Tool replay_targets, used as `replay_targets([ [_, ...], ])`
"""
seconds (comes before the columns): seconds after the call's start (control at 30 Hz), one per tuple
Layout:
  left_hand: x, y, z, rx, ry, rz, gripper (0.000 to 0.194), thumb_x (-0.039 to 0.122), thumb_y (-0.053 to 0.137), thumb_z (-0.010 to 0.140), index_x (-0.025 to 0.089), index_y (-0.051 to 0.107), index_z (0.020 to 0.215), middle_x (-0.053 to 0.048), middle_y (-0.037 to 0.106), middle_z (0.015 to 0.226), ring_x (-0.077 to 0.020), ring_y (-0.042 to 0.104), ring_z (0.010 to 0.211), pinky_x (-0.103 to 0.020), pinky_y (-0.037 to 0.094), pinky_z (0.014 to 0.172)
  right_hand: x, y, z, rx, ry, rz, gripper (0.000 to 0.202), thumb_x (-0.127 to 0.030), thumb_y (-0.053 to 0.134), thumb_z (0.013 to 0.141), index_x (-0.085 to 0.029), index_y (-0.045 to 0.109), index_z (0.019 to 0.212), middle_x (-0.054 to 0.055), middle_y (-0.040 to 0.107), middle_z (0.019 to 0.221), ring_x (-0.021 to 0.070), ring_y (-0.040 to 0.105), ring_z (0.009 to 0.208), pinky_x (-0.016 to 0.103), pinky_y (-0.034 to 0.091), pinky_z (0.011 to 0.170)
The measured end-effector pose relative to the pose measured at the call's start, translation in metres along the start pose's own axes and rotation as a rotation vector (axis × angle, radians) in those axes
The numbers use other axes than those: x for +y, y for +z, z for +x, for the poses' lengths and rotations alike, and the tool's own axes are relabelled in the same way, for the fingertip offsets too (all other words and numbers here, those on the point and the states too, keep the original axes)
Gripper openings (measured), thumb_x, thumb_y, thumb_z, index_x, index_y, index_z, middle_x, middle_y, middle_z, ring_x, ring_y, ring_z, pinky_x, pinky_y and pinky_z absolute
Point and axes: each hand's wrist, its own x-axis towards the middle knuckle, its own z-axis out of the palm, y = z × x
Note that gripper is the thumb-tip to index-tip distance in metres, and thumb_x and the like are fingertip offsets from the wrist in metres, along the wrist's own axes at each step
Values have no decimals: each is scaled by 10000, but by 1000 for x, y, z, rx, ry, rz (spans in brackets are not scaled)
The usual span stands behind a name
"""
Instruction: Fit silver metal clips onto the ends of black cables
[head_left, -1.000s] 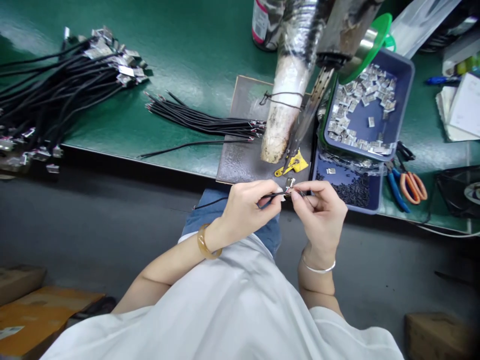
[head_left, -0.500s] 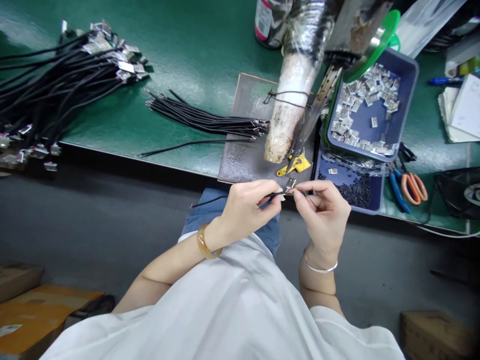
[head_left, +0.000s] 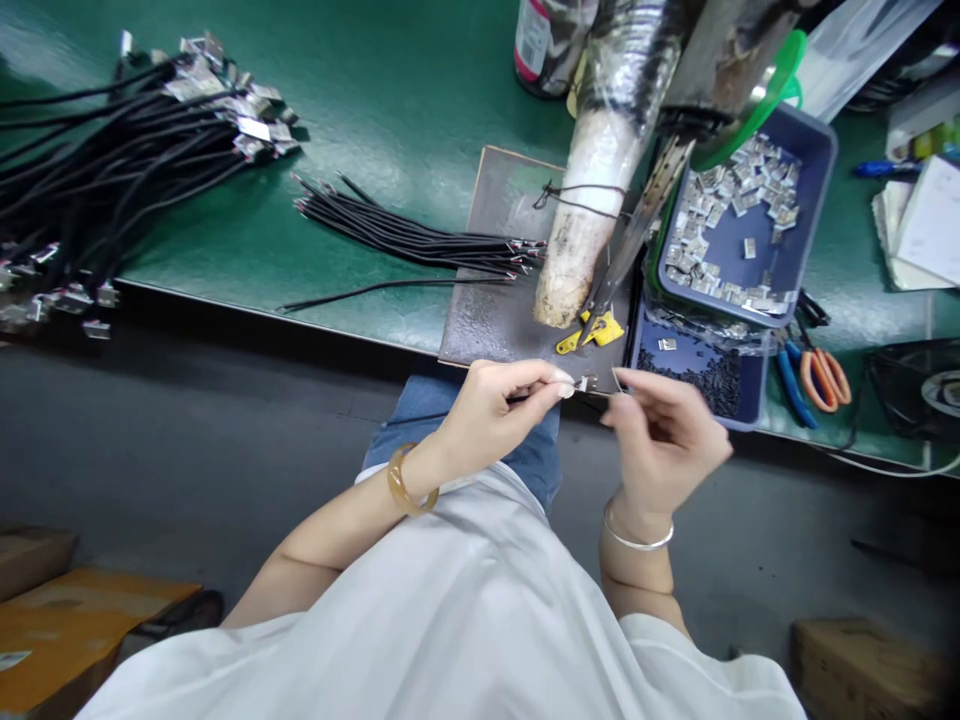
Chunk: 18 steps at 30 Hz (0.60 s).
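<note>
"Looking down, I want to know what the bare left hand (head_left: pixel 517 405) does."

"It pinches a thin, round black cable (head_left: pixel 418 417). A tiny, boxy silver metal connector (head_left: pixel 588 382) sits at the cable's tip, just past the fingers, by the near edge of the flat, dark grey board (head_left: pixel 480 320)."

"And the bare right hand (head_left: pixel 613 396)?"

"Its thumb and pointer finger look apart, near the connector (it's blurry, so I can't tell if it holds something thin)."

"Is the cable heavy?"

"No, I think it's light. It should bend, but spring back a bit. The connector is likely hard and smooth, so it could slip."

"Can it break?"

"Maybe where the two meet. Best to hold the black cover, close to the connector, and not squeeze that join."
</note>
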Motion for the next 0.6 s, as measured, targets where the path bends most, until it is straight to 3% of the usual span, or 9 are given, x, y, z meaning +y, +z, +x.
replay_targets([
  [0.07, 1, -2, 2, -30, -115, -195, 234, 299, 620, 942, 106, 728, 866, 31, 554, 547, -68, 484, 477, -187, 388, 483, -4, -2, 2, 157, -8, 186, 156, -282, 657, 921, -238, 677, 1069, -68, 612, 604, 57, 437, 382, 195, 302, 361],
  [0.13, 3, -4, 3, -42, -179, -309, 242, 312, 643, 921, 101, 734, 846, 26, 545, 542, -67, 482, 473, -184, 395, 474, -10, -4, 2, 210, 2, 271, 190, -210, 622, 940, -246, 626, 1127, -64, 692, 671, 55, 466, 354, 179, 310, 328],
  [0.27, 6, -5, 4, -21, -212, -345, 224, 305, 680, 889, 109, 758, 813, 15, 560, 543, -64, 477, 477, -180, 387, 465, -13, 3, -4, 165, -33, 56, 117, -129, 688, 893, -211, 668, 974, -12, 778, 854, 139, 745, 648, 248, 602, 556],
  [0.47, 4, -3, 7, 59, -82, -193, 156, 232, 686, 871, 129, 802, 848, -31, 692, 673, -80, 522, 536, -192, 408, 499, -2, 19, -5, -31, -3, 106, 96, -122, 701, 874, -215, 675, 878, 19, 774, 990, 155, 766, 815, 285, 653, 681],
  [0.6, 3, -1, 12, 158, 111, 134, 154, 153, 652, 872, 116, 787, 807, 11, 574, 571, -60, 398, 499, -201, 321, 486, 2, 21, 2, -44, -188, -71, 150, -88, 692, 868, -231, 682, 910, 19, 782, 991, 164, 760, 920, 320, 645, 815],
])
